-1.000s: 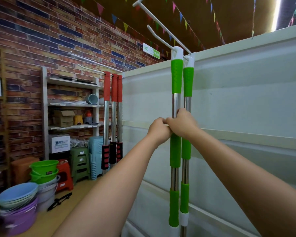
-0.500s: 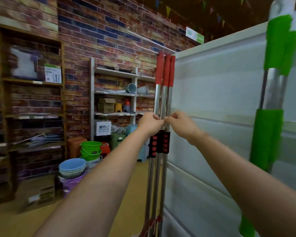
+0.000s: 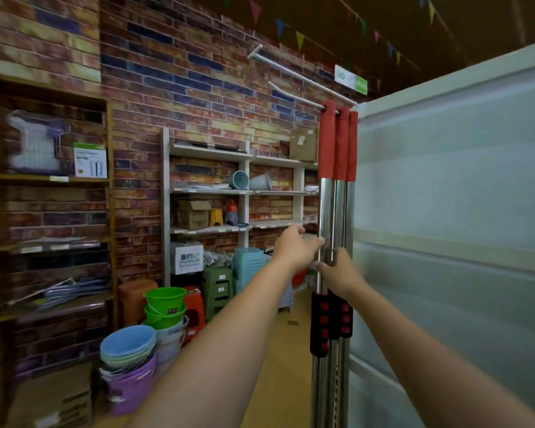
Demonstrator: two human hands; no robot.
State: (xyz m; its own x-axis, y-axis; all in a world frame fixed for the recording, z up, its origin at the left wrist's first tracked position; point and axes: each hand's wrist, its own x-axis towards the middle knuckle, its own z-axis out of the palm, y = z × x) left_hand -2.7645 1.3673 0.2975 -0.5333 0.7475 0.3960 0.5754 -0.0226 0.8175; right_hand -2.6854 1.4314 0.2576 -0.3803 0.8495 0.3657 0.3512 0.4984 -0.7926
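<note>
Three steel poles (image 3: 334, 211) with red top sleeves and black-and-red foam grips hang side by side from a white wall hook (image 3: 294, 97) at the edge of a white panel wall (image 3: 451, 196). My left hand (image 3: 294, 248) reaches in from the left, and its fingertips pinch the leftmost pole on the bare steel. Slightly lower, just above the foam grips, my right hand (image 3: 342, 274) curls round the middle poles. The view is motion-blurred.
Stacked basins (image 3: 127, 344) and buckets (image 3: 164, 304) stand on the floor at lower left, with plastic stools (image 3: 218, 288) behind. White shelves (image 3: 210, 189) and wooden shelves (image 3: 47, 180) line the brick wall. A second empty hook rod (image 3: 294, 72) juts out above.
My hands left the green-handled poles and went to the red-handled ones as my view swung left. Since half a second ago the left hand rose a little and the right dropped.
</note>
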